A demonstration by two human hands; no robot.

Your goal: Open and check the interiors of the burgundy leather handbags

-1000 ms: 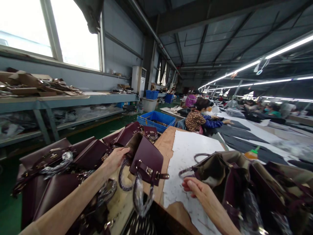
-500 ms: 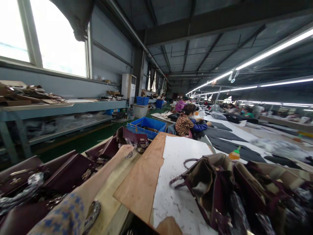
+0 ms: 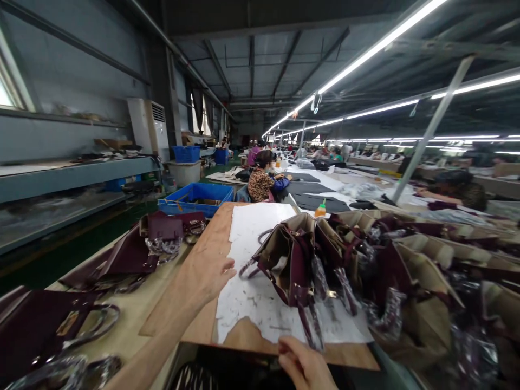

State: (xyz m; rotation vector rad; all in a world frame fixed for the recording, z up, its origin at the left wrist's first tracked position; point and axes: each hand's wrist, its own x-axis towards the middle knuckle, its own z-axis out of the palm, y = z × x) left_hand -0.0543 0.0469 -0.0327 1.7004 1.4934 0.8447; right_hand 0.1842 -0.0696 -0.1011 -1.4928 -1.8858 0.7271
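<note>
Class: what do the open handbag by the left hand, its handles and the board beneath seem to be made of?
Open handbag: smooth burgundy leather or imitation, slight sheen, tan lining. Handles: wrapped in glinting clear plastic film. Board: matte brown plywood or fibreboard, under worn white paper.

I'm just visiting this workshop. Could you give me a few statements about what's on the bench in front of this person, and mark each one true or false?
1. The left hand is closed around a bag handle. False: it is open and holds nothing, over the wooden board.
2. A white sheet lies on the board. True.
3. The bags at the left are dark red. True.
4. The crate beyond the bench is yellow. False: it is blue.
5. The right hand is at the board's near edge. True.
</note>
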